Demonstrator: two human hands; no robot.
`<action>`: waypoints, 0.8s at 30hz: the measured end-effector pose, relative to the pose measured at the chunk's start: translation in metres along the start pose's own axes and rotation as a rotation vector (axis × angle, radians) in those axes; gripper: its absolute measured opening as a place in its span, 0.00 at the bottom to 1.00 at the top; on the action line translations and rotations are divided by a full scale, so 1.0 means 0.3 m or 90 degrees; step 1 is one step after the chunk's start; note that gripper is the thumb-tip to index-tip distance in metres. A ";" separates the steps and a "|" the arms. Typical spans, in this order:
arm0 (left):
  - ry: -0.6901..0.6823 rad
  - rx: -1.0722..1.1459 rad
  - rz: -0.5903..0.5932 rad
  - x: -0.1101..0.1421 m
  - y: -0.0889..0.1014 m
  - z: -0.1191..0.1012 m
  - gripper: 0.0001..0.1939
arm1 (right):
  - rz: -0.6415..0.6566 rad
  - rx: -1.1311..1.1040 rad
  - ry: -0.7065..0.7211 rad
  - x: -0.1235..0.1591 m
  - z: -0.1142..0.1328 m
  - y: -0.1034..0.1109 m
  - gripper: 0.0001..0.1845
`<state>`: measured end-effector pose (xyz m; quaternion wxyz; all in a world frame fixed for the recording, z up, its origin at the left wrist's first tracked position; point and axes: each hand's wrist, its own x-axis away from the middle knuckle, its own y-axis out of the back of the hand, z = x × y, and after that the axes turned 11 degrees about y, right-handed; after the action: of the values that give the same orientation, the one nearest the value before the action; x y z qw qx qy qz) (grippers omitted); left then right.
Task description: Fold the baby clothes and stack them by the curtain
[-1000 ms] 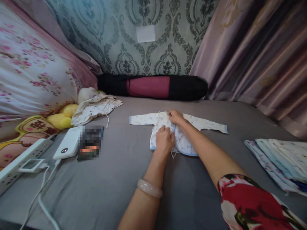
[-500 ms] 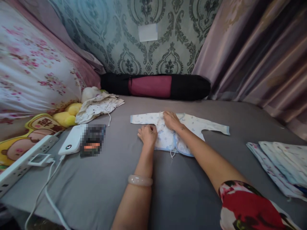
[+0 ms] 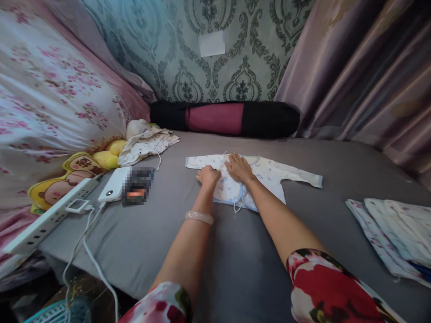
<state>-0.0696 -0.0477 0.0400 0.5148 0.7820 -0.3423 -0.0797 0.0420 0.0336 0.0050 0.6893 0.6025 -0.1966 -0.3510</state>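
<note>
A small white baby shirt (image 3: 230,186) with blue trim and a pale blue print lies spread on the grey bed sheet (image 3: 141,242), both sleeves stretched out sideways. White tie strings hang at its lower front edge. My left hand (image 3: 208,176), a pale bangle on its wrist, is closed at the shirt's left side, just below that sleeve; its fingertips are partly hidden and seem to pinch the fabric. Flat on the upper chest of the shirt rests my right hand (image 3: 238,168), its fingers stretched out.
Folded baby clothes (image 3: 397,233) are stacked at the right. On the left lie a white power bank (image 3: 115,185), a blurred-out dark object (image 3: 138,186), a power strip (image 3: 50,215) with cables, plush toys (image 3: 77,177) and a spotted cloth (image 3: 148,146). A long black-and-maroon bag (image 3: 215,119) lines the wall.
My right hand has gone from bunched fingers to lying flat on the shirt. My left hand has moved slightly up against the shirt's side. The camera view has shifted a little.
</note>
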 end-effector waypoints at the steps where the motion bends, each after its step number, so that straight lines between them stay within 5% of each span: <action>1: -0.004 -0.001 -0.005 0.002 -0.002 0.001 0.12 | 0.000 -0.001 0.000 0.000 0.001 0.001 0.32; 14: -0.184 -0.157 -0.151 0.058 -0.031 0.041 0.14 | 0.047 -0.002 -0.024 -0.019 -0.002 -0.001 0.34; 24: -0.221 -0.190 -0.201 0.049 -0.066 0.084 0.16 | -0.046 -0.068 -0.008 -0.015 -0.008 0.012 0.30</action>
<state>-0.0617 -0.0710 0.0147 0.5391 0.7156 -0.2839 -0.3415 0.0413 0.0386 0.0086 0.7061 0.5694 -0.1597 -0.3894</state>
